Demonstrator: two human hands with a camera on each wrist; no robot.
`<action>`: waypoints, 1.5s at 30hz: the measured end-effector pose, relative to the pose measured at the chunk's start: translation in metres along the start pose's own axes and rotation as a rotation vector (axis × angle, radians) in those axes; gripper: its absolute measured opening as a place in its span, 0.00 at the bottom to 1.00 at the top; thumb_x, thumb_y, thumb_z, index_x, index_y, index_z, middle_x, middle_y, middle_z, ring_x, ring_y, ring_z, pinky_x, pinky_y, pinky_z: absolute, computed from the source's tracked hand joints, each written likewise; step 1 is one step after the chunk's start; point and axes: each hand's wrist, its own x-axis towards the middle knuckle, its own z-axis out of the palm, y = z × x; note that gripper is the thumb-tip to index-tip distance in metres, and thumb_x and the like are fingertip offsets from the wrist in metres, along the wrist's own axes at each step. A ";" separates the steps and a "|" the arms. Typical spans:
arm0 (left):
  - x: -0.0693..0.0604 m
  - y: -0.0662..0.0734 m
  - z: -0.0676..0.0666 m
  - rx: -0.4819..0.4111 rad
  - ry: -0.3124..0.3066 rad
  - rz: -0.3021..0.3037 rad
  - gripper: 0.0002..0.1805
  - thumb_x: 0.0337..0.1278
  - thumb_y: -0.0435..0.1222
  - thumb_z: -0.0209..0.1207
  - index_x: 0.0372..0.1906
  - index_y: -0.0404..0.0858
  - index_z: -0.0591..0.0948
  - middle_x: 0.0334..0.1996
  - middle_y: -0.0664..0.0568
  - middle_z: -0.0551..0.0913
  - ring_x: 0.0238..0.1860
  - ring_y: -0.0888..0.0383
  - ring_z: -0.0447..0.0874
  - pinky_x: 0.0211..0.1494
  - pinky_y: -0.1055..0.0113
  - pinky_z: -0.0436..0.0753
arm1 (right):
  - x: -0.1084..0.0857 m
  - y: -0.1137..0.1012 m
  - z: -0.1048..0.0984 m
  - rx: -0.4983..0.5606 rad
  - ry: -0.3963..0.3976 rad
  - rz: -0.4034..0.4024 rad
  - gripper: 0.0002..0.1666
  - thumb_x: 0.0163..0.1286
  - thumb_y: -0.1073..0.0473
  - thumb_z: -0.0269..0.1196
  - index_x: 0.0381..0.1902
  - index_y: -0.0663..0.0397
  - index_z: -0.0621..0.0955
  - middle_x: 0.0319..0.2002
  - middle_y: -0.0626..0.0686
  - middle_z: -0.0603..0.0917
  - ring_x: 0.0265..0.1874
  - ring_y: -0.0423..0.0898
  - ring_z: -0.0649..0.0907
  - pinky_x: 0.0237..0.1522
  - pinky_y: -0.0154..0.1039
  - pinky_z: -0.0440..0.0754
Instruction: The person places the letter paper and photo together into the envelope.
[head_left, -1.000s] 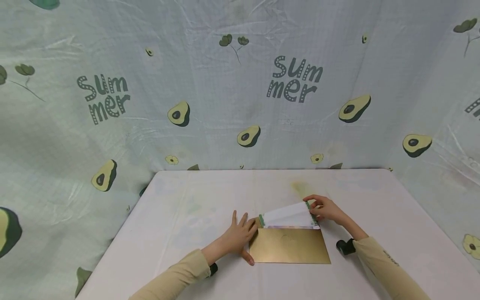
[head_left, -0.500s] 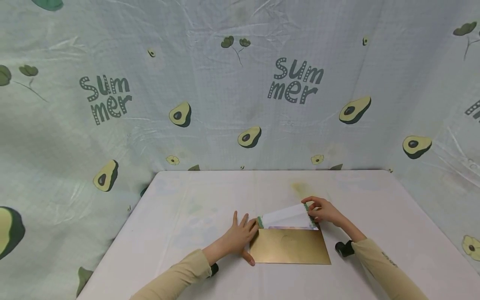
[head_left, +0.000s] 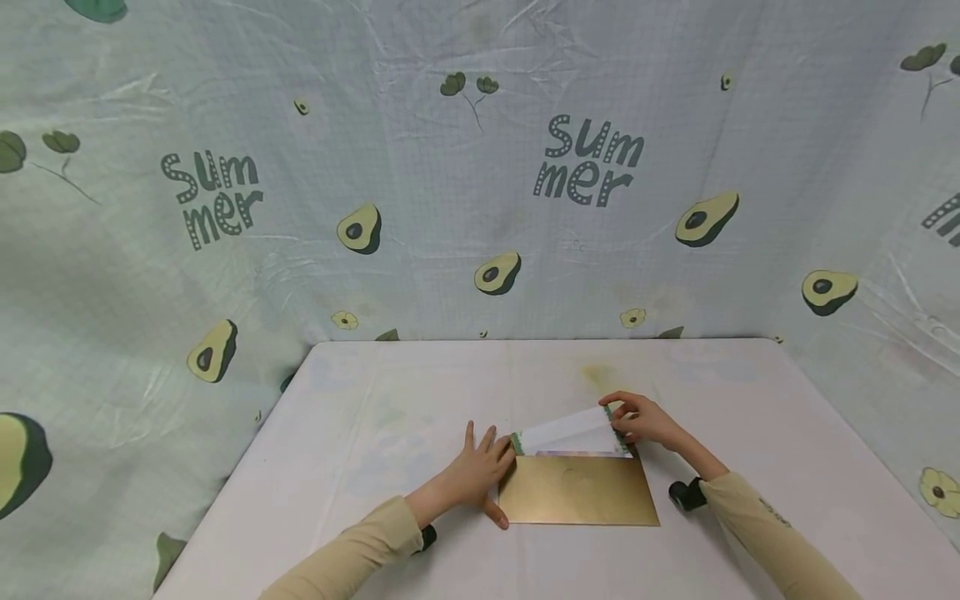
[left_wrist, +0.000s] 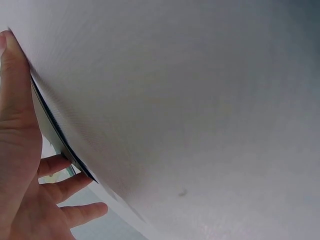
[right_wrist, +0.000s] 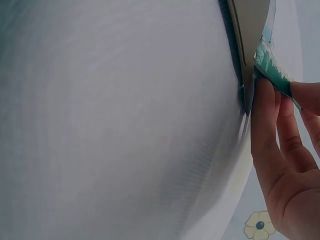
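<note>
A gold envelope [head_left: 577, 492] lies flat on the table. From its far opening sticks a white card [head_left: 573, 435] with green printed side edges, its lower part hidden inside. My left hand [head_left: 480, 473] rests with spread fingers along the envelope's left edge, thumb at the near left corner. Pinched between the thumb and fingers of my right hand [head_left: 647, 421] is the card's right edge. In the right wrist view this green edge [right_wrist: 274, 75] bends up beside the envelope's corner [right_wrist: 250, 35]. The left wrist view shows the left fingers [left_wrist: 62, 189] against the envelope's edge.
The white-covered table [head_left: 405, 400] reaches back to a hanging cloth [head_left: 420, 167] printed with avocados and lettering. A black wrist camera [head_left: 686, 495] sits under the right sleeve, and another [head_left: 426, 539] under the left.
My right hand has shifted slightly left, taking the card with it; the card's left edge now lies closer to the left fingers. The left hand and envelope stay nearly where they were.
</note>
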 end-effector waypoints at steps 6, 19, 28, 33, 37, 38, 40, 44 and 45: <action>0.000 0.001 0.002 -0.003 -0.008 -0.003 0.57 0.18 0.79 0.46 0.56 0.44 0.64 0.60 0.49 0.64 0.62 0.44 0.63 0.56 0.40 0.64 | 0.004 0.005 0.004 0.014 -0.017 0.004 0.20 0.61 0.66 0.56 0.53 0.63 0.70 0.30 0.56 0.74 0.20 0.41 0.72 0.21 0.34 0.75; 0.001 0.001 0.003 -0.005 -0.004 -0.003 0.57 0.17 0.79 0.46 0.57 0.44 0.63 0.59 0.49 0.64 0.62 0.44 0.63 0.56 0.40 0.64 | 0.008 0.003 0.001 -0.020 -0.002 0.016 0.15 0.62 0.64 0.56 0.47 0.62 0.73 0.34 0.58 0.75 0.27 0.43 0.76 0.26 0.38 0.79; 0.003 -0.001 0.004 -0.004 -0.004 -0.002 0.57 0.17 0.79 0.46 0.57 0.44 0.63 0.60 0.49 0.64 0.62 0.44 0.63 0.56 0.40 0.64 | 0.009 0.001 -0.001 -0.024 -0.003 0.015 0.12 0.62 0.65 0.56 0.44 0.64 0.75 0.35 0.59 0.76 0.31 0.43 0.76 0.29 0.39 0.80; 0.003 -0.001 0.005 -0.009 0.006 0.003 0.58 0.17 0.78 0.47 0.58 0.44 0.63 0.60 0.49 0.64 0.62 0.44 0.63 0.55 0.39 0.64 | 0.007 0.002 -0.005 -0.031 -0.046 -0.015 0.14 0.63 0.65 0.55 0.46 0.66 0.75 0.36 0.60 0.76 0.29 0.43 0.76 0.29 0.38 0.80; 0.001 -0.001 0.004 -0.004 0.025 0.010 0.58 0.16 0.78 0.47 0.58 0.43 0.64 0.59 0.48 0.65 0.61 0.44 0.64 0.55 0.39 0.65 | 0.004 0.003 -0.007 -0.051 -0.064 -0.029 0.15 0.63 0.65 0.54 0.47 0.66 0.76 0.35 0.58 0.75 0.26 0.41 0.75 0.27 0.37 0.80; 0.001 -0.001 0.003 -0.001 0.029 0.011 0.58 0.16 0.78 0.47 0.57 0.44 0.64 0.59 0.48 0.66 0.61 0.44 0.65 0.55 0.39 0.65 | 0.004 0.003 -0.007 -0.052 -0.068 -0.027 0.15 0.63 0.65 0.54 0.47 0.66 0.76 0.35 0.58 0.75 0.26 0.41 0.75 0.27 0.37 0.80; 0.001 -0.001 0.003 0.005 0.031 0.012 0.58 0.16 0.79 0.47 0.58 0.44 0.64 0.59 0.48 0.66 0.61 0.44 0.65 0.55 0.39 0.65 | 0.003 0.004 -0.009 -0.054 -0.076 -0.023 0.15 0.63 0.65 0.54 0.47 0.65 0.76 0.35 0.57 0.74 0.25 0.40 0.75 0.27 0.36 0.79; 0.002 0.000 0.003 0.011 0.025 0.005 0.59 0.16 0.79 0.46 0.59 0.44 0.64 0.59 0.49 0.65 0.62 0.44 0.64 0.55 0.40 0.65 | 0.002 0.005 -0.011 -0.059 -0.092 -0.017 0.16 0.63 0.65 0.54 0.48 0.64 0.76 0.34 0.56 0.74 0.25 0.39 0.75 0.27 0.36 0.79; 0.002 0.000 0.003 0.011 0.023 0.002 0.59 0.16 0.79 0.46 0.59 0.44 0.63 0.59 0.49 0.65 0.62 0.44 0.64 0.55 0.40 0.65 | 0.002 0.006 -0.012 -0.061 -0.097 -0.018 0.16 0.63 0.65 0.54 0.48 0.64 0.76 0.34 0.56 0.74 0.25 0.39 0.75 0.27 0.36 0.79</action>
